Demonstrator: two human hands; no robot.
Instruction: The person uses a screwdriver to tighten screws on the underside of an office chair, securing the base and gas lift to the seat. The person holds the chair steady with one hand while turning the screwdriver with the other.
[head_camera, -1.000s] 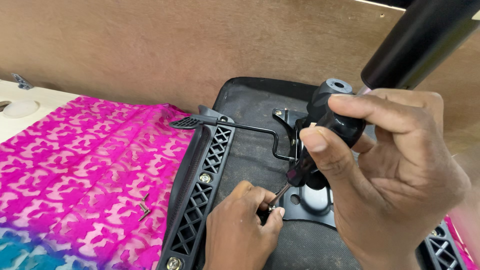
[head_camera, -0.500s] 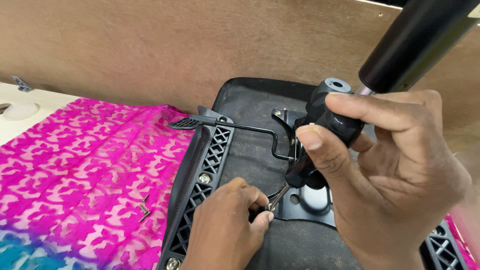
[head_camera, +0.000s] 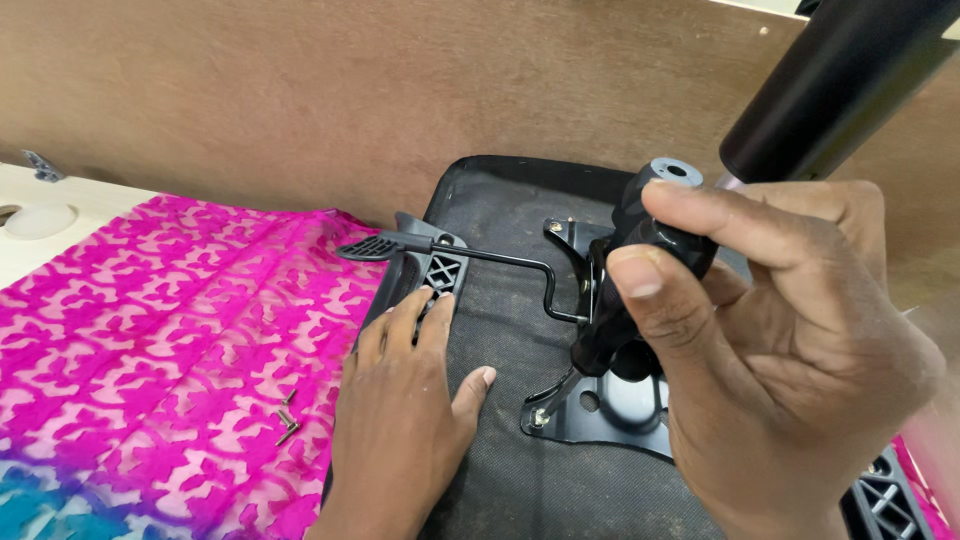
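Observation:
An upturned black office chair seat (head_camera: 520, 230) lies in front of me with a black metal mounting plate (head_camera: 610, 410) on its underside. My right hand (head_camera: 790, 340) grips the black handle of a screwdriver (head_camera: 640, 260), whose tip rests on a bolt (head_camera: 541, 416) at the plate's near-left corner. My left hand (head_camera: 400, 420) lies flat, fingers spread, on the seat's black lattice arm bracket (head_camera: 440, 272), holding nothing. A thin black lever with a paddle end (head_camera: 375, 246) runs from the plate to the left.
A pink patterned cloth (head_camera: 170, 330) covers the table to the left, with loose screws (head_camera: 287, 420) on it. A brown board wall (head_camera: 350, 100) stands behind. A black gas-lift cylinder (head_camera: 840, 80) rises at the upper right. A white table edge (head_camera: 40, 200) shows far left.
My left hand has left the bolt by the screwdriver tip and moved left to rest flat on the arm bracket. My right hand keeps the screwdriver in place.

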